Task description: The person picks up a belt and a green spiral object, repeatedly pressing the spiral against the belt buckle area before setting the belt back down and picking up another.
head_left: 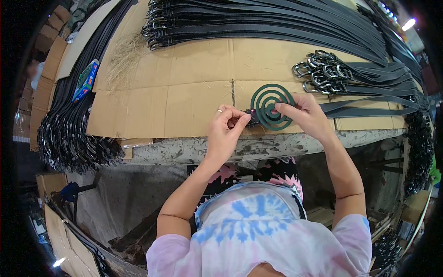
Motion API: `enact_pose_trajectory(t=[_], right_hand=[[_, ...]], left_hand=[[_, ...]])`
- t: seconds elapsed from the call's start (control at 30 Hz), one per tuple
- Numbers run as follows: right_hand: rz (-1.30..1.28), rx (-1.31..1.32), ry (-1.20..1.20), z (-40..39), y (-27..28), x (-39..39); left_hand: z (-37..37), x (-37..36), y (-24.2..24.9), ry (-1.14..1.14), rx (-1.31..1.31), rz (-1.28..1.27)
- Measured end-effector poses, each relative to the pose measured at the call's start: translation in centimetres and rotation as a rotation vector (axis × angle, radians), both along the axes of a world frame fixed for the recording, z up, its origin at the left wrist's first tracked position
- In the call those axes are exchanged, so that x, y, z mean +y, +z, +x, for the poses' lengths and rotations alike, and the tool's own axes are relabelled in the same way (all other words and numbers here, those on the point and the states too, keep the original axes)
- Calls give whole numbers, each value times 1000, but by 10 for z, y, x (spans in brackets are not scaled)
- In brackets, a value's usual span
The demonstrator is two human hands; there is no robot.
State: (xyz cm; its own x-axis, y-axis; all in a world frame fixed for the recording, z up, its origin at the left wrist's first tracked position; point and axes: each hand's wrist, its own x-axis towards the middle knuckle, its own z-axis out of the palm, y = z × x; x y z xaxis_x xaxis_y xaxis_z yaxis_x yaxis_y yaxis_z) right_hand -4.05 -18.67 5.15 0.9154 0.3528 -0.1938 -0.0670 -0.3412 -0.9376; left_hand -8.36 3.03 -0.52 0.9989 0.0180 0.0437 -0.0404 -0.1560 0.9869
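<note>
A dark green spiral coil (272, 105) lies on the cardboard sheet (184, 87) near the table's front edge. My right hand (304, 115) presses fingertips on the coil's middle and right side. My left hand (226, 131), with a ring on one finger, pinches a small dark object (251, 116) at the coil's left edge; what it is I cannot tell.
Stacks of black belts with metal buckles (323, 71) lie at the right, along the back (230, 23) and over the left edge (69, 134). A blue-green packet (85, 81) rests at left. The concrete table edge (258, 145) runs below the cardboard. Cardboard boxes stand far left.
</note>
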Motion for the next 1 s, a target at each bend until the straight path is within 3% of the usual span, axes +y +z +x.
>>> enact_pose_trajectory(t=[0.33, 0.4, 0.83, 1.0], right_hand=[[-80, 22, 1, 1, 0, 0], [101, -74, -2, -4, 2, 2], [35, -21, 56, -15, -1, -9], [174, -44, 49, -17, -8, -7]], left_hand=[[-1, 3, -3, -23, -25, 18], [-2, 6, -5, -65, -56, 9], [-3, 5, -7, -69, -94, -42], [-3, 5, -8, -68, -101, -47]])
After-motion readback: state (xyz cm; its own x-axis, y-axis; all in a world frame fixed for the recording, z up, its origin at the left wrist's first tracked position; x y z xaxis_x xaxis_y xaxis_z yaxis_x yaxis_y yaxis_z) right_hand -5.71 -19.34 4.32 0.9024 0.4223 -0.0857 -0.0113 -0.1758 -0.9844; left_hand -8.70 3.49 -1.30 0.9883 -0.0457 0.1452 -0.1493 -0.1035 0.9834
